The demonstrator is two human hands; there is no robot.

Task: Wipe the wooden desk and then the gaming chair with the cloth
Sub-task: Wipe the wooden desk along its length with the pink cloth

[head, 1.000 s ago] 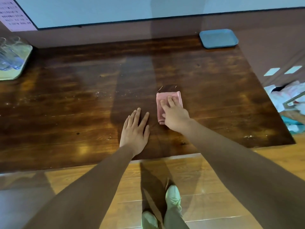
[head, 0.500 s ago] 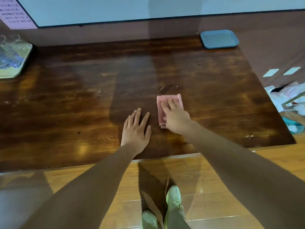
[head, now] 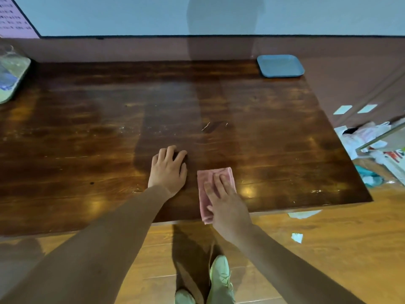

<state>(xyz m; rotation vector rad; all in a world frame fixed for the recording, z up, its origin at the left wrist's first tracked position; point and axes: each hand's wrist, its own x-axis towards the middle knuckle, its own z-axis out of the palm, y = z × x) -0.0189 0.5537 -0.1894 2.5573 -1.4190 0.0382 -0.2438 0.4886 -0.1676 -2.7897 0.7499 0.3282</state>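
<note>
Folded pink cloth [head: 207, 183] at dark wooden desk's [head: 285, 150] near edge, lengthwise to us | right hand's [head: 228, 207] straight fingers press it

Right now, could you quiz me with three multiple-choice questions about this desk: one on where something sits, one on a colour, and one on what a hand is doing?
1. Where on the wooden desk is the blue tray?
A. at the front edge
B. at the far right corner
C. in the middle

2. What colour is the cloth?
A. pink
B. white
C. green

3. What is the right hand doing?
A. hanging beside the desk
B. lifting the tray
C. pressing the cloth on the desk

Answers:
1 B, the tray lies at the back right corner of the desk.
2 A, the folded cloth is plainly pink.
3 C, its straight fingers lie on top of the cloth, near the desk's front edge.
</note>
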